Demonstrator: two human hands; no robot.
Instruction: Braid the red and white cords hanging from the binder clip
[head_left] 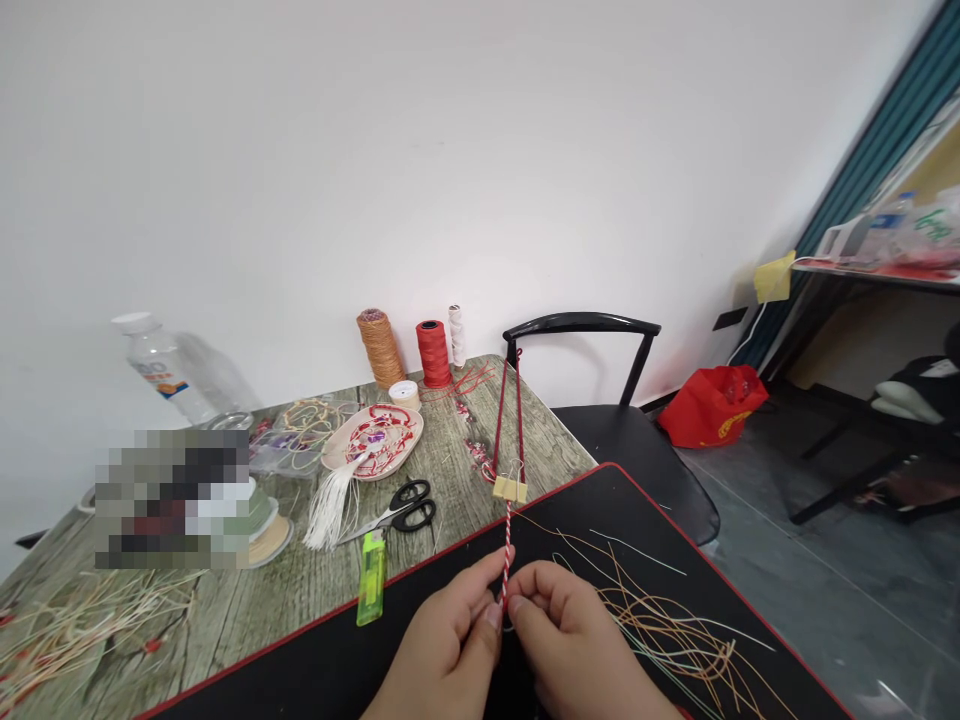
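Observation:
My left hand (448, 640) and my right hand (571, 640) meet over the black mat (300, 670), both pinching the near end of a red-and-white twisted cord (506, 555). The cord runs away from me to a yellow binder clip (510, 488). From the clip, two dark red cords (508, 415) stretch taut to the far table edge, by the black chair (600, 330). Both hands have their fingers closed on the cord's end.
Loose thin threads (660, 620) lie on the mat to my right. On the wooden table are a green lighter (371, 578), black-handled scissors (401, 510), a plate of red cordwork (373, 440) with a white tassel, thread spools (433, 352) and a water bottle (161, 370). A red bag (712, 405) sits on the floor.

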